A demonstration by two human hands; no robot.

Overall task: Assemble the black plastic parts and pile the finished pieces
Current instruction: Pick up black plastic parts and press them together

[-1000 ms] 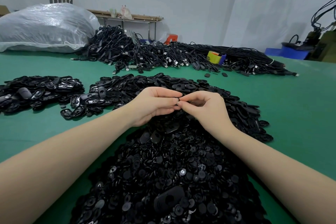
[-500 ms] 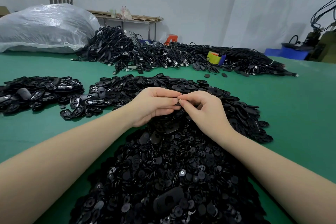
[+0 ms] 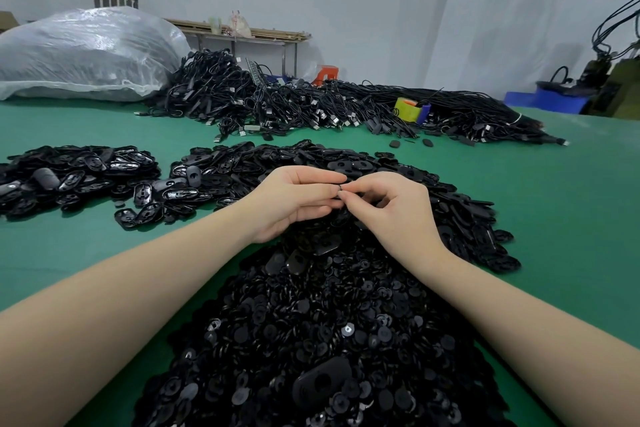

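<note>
Green table (image 3: 554, 218), our hands joined over the near heap of round discs (image 3: 329, 340).
We pinch one small black part (image 3: 340, 188) between left hand (image 3: 294, 201) and right hand (image 3: 394, 208), so supply stays within reach.

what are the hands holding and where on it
Left hand and right hand pinch a small black part between their fingertips; which part of it cannot be told.

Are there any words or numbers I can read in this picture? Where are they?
No text can be read anywhere.
The yellow tape roll on the cable heap shows a dark mark, too blurred to read.
The pale bag on the far shelf has reddish print, too small to read.
The black parts and the small part pinched between the hands show no lettering.
</note>
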